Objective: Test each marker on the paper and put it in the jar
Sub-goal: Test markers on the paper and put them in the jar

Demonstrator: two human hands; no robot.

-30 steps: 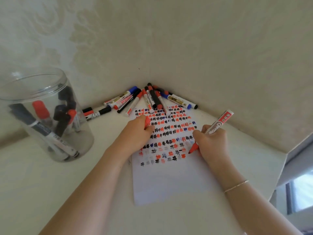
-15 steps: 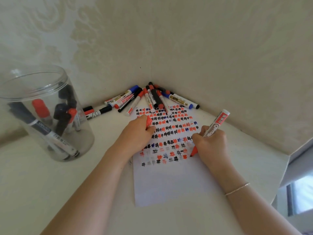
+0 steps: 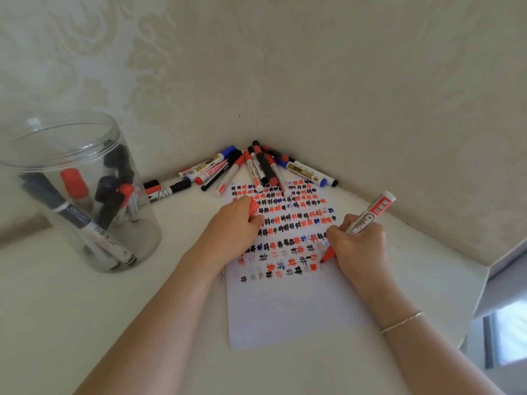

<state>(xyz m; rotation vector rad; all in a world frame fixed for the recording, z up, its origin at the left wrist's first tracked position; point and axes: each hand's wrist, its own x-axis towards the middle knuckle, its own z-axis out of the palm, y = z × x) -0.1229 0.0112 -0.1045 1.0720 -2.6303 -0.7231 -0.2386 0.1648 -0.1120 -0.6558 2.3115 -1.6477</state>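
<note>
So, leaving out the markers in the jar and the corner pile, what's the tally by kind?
Jar: 1
Paper sheet: 1
Marker, held by right hand: 1
Red cap, held by left hand: 1
Total: 4

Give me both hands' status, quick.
Left hand: holding the red cap, resting on the paper.
Right hand: gripping the red marker, tip on paper.

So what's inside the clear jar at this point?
The jar holds several capped markers: a black-capped white one leaning across the front, a red-capped one, and dark-capped ones behind. The overlap and blurry plastic hide the exact count.
</note>
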